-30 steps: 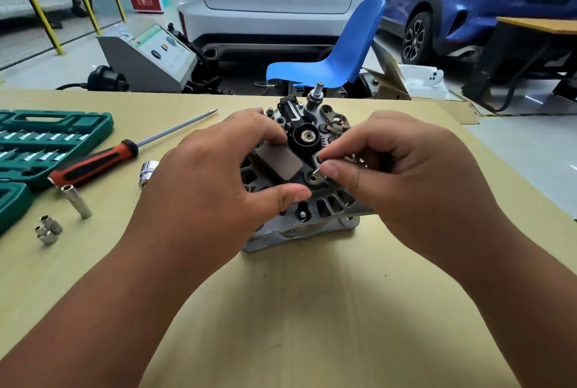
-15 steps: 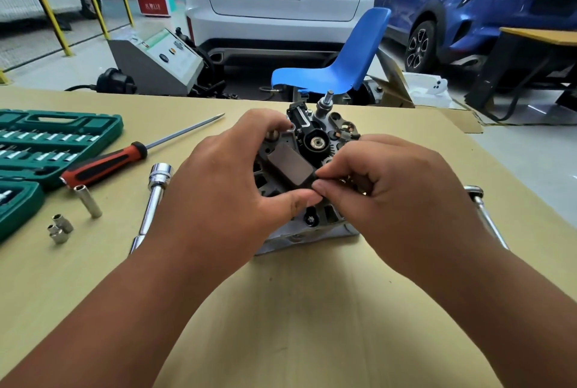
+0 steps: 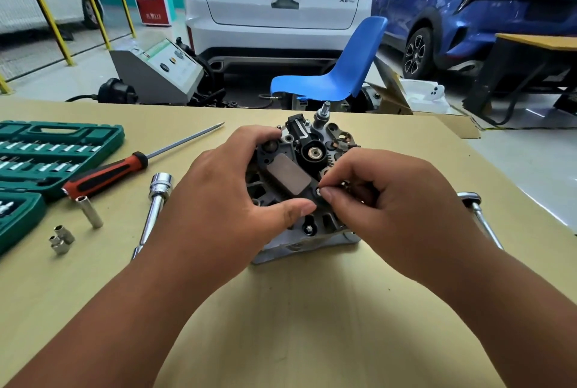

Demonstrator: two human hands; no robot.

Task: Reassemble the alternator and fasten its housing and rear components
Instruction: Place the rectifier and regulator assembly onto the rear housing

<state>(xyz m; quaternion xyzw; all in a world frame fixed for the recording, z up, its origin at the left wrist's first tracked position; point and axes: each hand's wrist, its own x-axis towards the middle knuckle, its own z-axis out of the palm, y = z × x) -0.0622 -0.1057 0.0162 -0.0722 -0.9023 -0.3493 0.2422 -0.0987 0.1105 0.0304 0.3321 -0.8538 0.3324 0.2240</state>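
Note:
The alternator (image 3: 307,156) stands rear face up in the middle of the cardboard-covered table (image 3: 296,309), its black rear parts and a brown rectangular regulator pad (image 3: 288,176) exposed. My left hand (image 3: 224,197) grips the alternator's left side, thumb across the front and fingers curled over the far edge. My right hand (image 3: 390,203) pinches a small silver screw (image 3: 319,191) between thumb and forefinger, set against the rear face just right of the pad. The screw is mostly hidden by my fingertips.
A red-and-black screwdriver (image 3: 125,166), a socket extension (image 3: 154,209), a long socket (image 3: 90,211) and small sockets (image 3: 61,239) lie left of the alternator. A green socket case (image 3: 46,153) sits at the far left. A ratchet handle (image 3: 479,216) lies right. A blue chair (image 3: 337,69) stands beyond the table.
The view has shifted so the extension and ratchet handle have come into sight. My right hand has lowered the screw onto the rear face. My left hand keeps its grip.

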